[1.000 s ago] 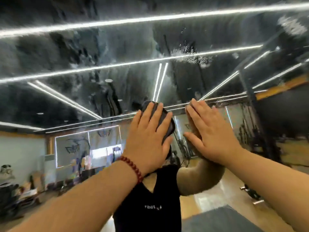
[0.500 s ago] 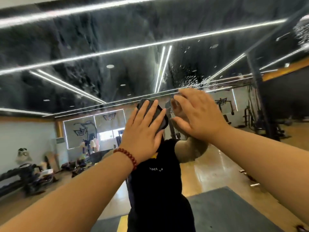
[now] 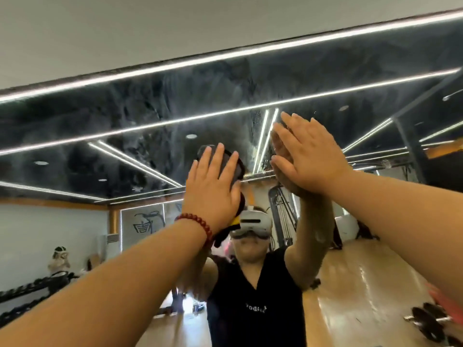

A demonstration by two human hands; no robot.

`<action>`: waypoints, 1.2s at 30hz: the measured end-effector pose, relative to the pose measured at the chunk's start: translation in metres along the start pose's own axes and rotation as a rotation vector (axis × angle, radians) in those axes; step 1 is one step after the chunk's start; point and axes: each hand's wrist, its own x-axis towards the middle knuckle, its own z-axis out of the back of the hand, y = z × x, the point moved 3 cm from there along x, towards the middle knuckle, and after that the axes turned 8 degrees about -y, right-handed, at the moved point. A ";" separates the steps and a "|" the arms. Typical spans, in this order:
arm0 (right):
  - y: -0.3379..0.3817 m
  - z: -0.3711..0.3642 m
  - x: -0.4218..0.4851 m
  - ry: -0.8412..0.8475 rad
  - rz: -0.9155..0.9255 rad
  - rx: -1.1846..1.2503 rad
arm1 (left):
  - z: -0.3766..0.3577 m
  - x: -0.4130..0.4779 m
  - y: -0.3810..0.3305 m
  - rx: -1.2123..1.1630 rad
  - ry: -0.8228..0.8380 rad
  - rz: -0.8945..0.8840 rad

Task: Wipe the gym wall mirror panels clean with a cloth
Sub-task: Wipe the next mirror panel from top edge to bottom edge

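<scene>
Mid-wipe, high on mirror (image 3: 155, 136), just under its top edge.

Head view: left hand (image 3: 213, 191) flat, fingers straight, pressing dark cloth (image 3: 236, 169) against glass. Right hand (image 3: 310, 156) flat on glass beside it, fingers straight, holding nothing. Hazy smears across upper panel; droplets near right hand; likely much left to wipe. Reflected: gym floor, strip lights, weight racks. White wall above mirror.

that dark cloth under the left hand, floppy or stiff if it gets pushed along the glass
Probably floppy: the dark cloth bulges out around the flat fingers of the left hand and a bit hangs below the palm. It likely slides easily, since the mirror looks smooth and streaked. It seems light, held by flat pressure alone.
</scene>
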 end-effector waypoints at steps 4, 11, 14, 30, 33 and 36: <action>-0.013 -0.010 0.018 0.013 -0.002 0.012 | 0.006 0.035 0.011 0.031 -0.044 0.142; -0.016 -0.017 0.016 -0.020 -0.002 0.057 | -0.003 0.034 -0.019 0.036 -0.010 -0.253; -0.018 -0.018 0.017 -0.035 0.009 0.089 | 0.005 0.084 0.009 0.022 -0.059 -0.028; -0.022 -0.015 0.020 -0.070 -0.024 0.197 | 0.020 0.182 0.039 0.085 -0.115 -0.026; -0.022 -0.008 0.021 -0.043 -0.044 0.230 | 0.017 0.176 0.030 0.088 -0.085 -0.229; -0.022 0.001 0.026 -0.024 -0.043 0.181 | 0.022 0.176 0.041 0.054 -0.026 -0.421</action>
